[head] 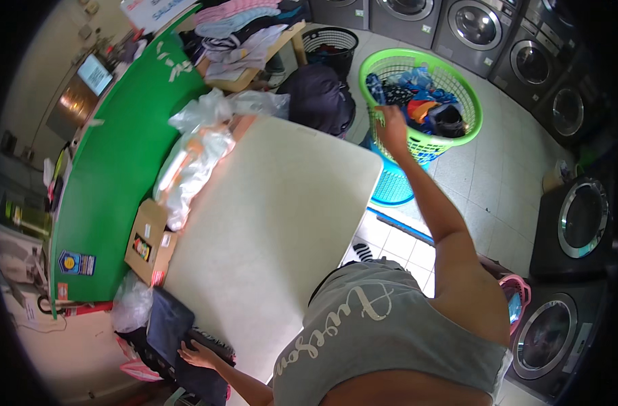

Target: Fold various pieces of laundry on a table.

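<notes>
My right hand point(392, 133) grips the near left rim of a lime-green plastic laundry basket point(472, 129), its fingers partly hidden at the rim. Inside are mixed clothes point(423, 104) in blue, black and orange. The green basket sits above a turquoise plastic basket point(392, 183), which is partly covered by it. At the lower left, my left hand point(199, 354) touches dark folded cloth point(169, 322) at the corner of a pale table point(283, 203), fingers spread. A black patterned item point(212, 342) lies beside that hand.
Clear plastic bags point(194, 167) and an opened cardboard box point(149, 243) line the table's left edge by a green counter point(116, 167). Beyond stand stacked clothes point(243, 35), a dark bag point(314, 99) and a black basket point(334, 45). Front-loading machines point(473, 28) line the far and right sides.
</notes>
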The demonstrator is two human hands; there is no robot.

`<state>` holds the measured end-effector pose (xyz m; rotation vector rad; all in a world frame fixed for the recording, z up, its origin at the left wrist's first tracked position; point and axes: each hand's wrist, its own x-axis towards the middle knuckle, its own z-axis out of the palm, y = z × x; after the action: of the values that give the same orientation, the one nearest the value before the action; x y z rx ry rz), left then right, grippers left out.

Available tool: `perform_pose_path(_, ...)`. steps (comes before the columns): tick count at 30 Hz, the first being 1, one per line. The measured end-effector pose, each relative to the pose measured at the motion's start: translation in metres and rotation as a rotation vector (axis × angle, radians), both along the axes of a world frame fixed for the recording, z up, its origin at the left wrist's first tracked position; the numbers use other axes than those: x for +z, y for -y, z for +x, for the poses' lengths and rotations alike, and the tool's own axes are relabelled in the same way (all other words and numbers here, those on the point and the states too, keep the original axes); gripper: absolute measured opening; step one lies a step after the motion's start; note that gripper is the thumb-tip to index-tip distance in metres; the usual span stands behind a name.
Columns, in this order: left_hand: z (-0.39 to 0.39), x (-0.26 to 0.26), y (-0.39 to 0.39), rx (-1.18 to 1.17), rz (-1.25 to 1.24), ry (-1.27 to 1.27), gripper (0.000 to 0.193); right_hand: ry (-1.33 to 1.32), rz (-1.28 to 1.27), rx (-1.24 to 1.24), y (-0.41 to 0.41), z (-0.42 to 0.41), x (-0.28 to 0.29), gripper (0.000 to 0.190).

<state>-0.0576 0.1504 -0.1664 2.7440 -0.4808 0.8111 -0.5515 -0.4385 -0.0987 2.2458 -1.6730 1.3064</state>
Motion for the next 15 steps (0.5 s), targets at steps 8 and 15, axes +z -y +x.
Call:
perform_pose_path(8,-0.083,0.045,0.183,-0.481,-0.123,-0.14,0.025,-0.456,0.524,-0.258,0.111,-0.184,-0.002,0.027)
perform_pose_path(15,-0.149,0.101,0.312,-0.836,-0.158,-0.318,0.023,0.538,0.426,0.084,0.155,-0.203,0.098,0.025)
